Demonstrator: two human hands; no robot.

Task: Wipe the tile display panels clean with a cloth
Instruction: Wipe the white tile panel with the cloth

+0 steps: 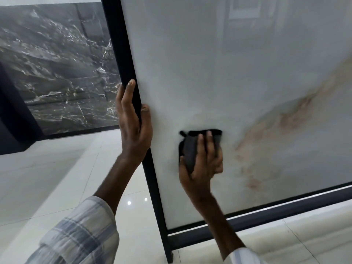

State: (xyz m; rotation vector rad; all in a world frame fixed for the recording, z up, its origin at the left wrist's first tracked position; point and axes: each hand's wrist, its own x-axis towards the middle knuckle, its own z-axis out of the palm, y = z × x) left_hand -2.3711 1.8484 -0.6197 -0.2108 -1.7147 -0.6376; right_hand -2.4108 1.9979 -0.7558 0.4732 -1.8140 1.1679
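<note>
A large glossy white tile panel (228,73) with faint brown veining stands upright in a black metal frame (131,77). My left hand (133,126) grips the frame's left edge, fingers wrapped around it and thumb on the tile face. My right hand (202,162) presses a dark cloth (190,147) flat against the lower part of the panel, fingers spread over it. The cloth sticks out above and to the left of my fingers.
Behind the frame on the left stands a dark grey marble-pattern panel (57,73). The floor (57,178) is shiny pale tile. The frame's bottom rail (285,212) and its corner foot (169,258) rest on that floor.
</note>
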